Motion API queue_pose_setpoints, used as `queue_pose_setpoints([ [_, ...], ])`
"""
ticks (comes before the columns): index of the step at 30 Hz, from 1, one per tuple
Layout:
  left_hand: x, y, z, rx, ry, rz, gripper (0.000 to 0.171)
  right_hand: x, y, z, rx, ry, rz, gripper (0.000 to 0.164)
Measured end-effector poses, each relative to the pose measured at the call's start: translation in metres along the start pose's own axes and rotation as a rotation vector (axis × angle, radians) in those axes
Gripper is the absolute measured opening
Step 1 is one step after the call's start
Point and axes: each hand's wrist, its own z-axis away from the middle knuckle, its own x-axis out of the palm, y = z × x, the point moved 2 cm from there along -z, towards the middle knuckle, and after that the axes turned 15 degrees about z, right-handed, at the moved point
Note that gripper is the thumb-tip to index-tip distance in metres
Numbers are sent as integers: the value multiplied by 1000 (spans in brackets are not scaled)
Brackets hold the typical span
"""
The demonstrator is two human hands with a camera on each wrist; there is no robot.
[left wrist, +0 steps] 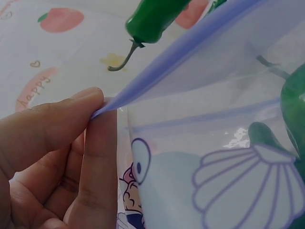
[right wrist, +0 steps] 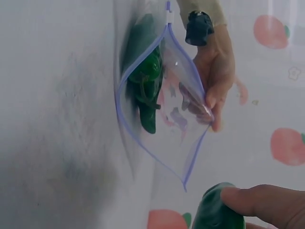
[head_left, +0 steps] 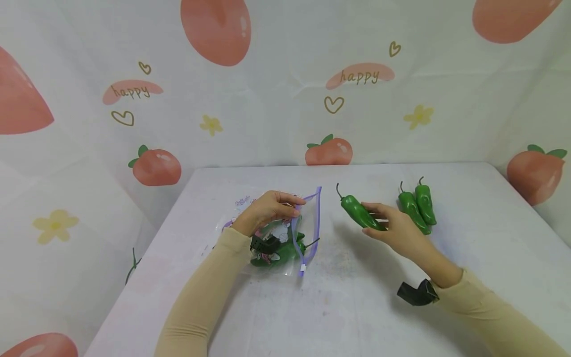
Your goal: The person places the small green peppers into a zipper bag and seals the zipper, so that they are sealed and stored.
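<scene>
My left hand [head_left: 272, 210] pinches the purple-edged rim of a clear printed zip bag [head_left: 317, 218] between thumb and fingers. The bag's mouth gapes toward the right, and green peppers [right wrist: 147, 71] lie inside it. A white slider [right wrist: 169, 17] sits at one end of the zip. Held in my right hand [head_left: 397, 230] is another green pepper [head_left: 357, 210], gripped near its lower end. Its stem points up and left, toward the bag, and it hangs above the table, a short way from the opening.
Two more green peppers [head_left: 417, 208] lie side by side on the white table [head_left: 339, 307], behind the right hand. A white cloth backdrop [head_left: 267, 114] printed with peaches rises at the table's back edge. Each wrist carries a black camera [head_left: 417, 292].
</scene>
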Motion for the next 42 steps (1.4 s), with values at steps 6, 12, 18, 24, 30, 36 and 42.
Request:
queue_pose_setpoints([
  [6,0,1,0,8,4,-1,40,6,-3,4,-28,-18,-36,58],
  [12,1,2,0,9,-1,21,37,14,-6,8,-39,-37,14,55],
  [18,1,2,-2,0,8,24,38,24,-7,8,-70,-54,53,54],
  [24,0,0,-3,-1,12,12,38,34,-9,8,-85,-91,57,53],
  [30,0,-1,-2,-6,5,-5,41,45,-12,8,-103,-132,45,53],
  [36,-1,-2,-1,-12,-1,-24,43,55,-12,7,-112,-161,68,53],
  [42,1,0,0,-15,8,-17,41,62,-17,8,-118,-185,64,51],
])
